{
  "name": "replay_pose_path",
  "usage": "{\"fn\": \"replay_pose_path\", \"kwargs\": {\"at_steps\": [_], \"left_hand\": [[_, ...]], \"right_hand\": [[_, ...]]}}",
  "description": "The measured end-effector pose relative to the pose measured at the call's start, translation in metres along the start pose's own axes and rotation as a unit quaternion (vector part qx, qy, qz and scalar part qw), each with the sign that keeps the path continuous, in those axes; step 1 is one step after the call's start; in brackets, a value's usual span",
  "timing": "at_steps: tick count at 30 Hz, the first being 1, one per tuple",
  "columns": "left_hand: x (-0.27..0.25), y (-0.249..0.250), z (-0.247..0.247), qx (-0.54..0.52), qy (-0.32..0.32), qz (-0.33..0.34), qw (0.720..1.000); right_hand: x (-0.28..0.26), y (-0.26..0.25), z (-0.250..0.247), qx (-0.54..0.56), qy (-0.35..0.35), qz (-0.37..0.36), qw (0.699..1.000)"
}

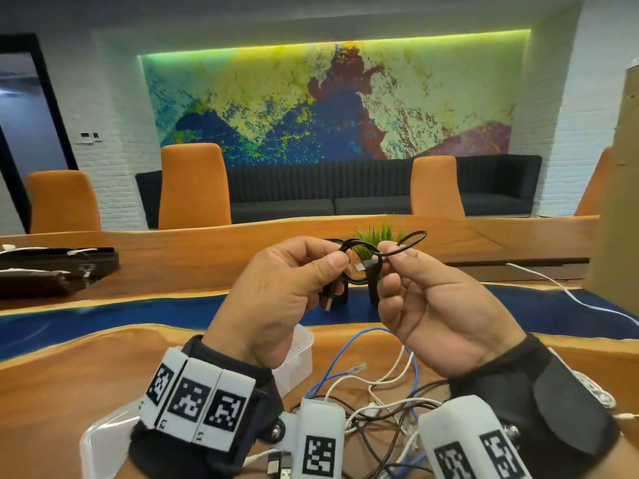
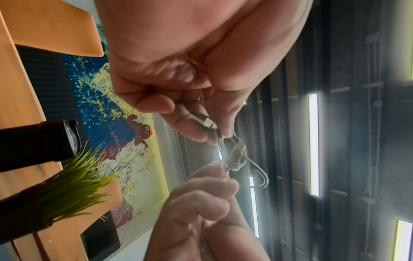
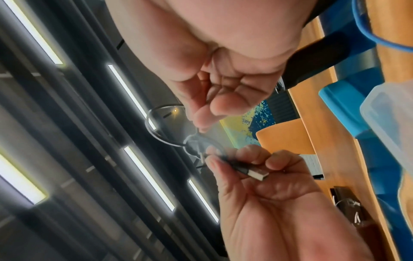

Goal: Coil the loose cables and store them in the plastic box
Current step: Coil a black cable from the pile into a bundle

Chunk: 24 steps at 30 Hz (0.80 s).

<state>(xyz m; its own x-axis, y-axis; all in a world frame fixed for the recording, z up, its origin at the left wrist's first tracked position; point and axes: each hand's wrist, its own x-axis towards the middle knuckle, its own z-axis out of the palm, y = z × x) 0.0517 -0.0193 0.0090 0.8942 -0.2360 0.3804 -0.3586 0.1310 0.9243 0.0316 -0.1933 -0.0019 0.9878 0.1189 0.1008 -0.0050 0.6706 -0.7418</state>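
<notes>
Wrist bands w/ black-and-white markers [image 1: 197,402] sit closest to the head cam, above a wooden table [image 1: 69,375] w/ a clear plastic box [image 1: 297,354] under the left wrist and a tangle of loose cables [image 1: 380,392] (white, blue, black) beside it. Left hand [image 1: 276,292] and right hand [image 1: 432,299], both raised over the table, each pinch thumb-to-fingers on a small black USB cable [image 1: 366,254] looped between them. Its USB plug [image 3: 257,174] lies across the left fingers.
</notes>
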Motion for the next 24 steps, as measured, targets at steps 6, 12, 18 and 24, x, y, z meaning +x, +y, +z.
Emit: {"fn": "replay_pose_path", "kwargs": {"at_steps": [6,12,18,24], "left_hand": [[0.001,-0.006,0.009,-0.013,0.017,0.054,0.998],[0.001,-0.01,0.014,-0.005,0.064,0.111,0.992],[0.006,0.0,0.001,-0.207,0.07,0.011,0.976],[-0.001,-0.006,0.017,0.057,0.001,0.016,0.998]], "right_hand": [[-0.003,0.005,-0.005,-0.045,-0.191,0.077,0.978],[-0.008,0.005,0.004,-0.127,-0.109,0.008,0.986],[-0.003,0.006,-0.007,-0.481,-0.021,-0.061,0.874],[0.0,0.004,-0.007,-0.509,0.08,-0.182,0.838]]}}
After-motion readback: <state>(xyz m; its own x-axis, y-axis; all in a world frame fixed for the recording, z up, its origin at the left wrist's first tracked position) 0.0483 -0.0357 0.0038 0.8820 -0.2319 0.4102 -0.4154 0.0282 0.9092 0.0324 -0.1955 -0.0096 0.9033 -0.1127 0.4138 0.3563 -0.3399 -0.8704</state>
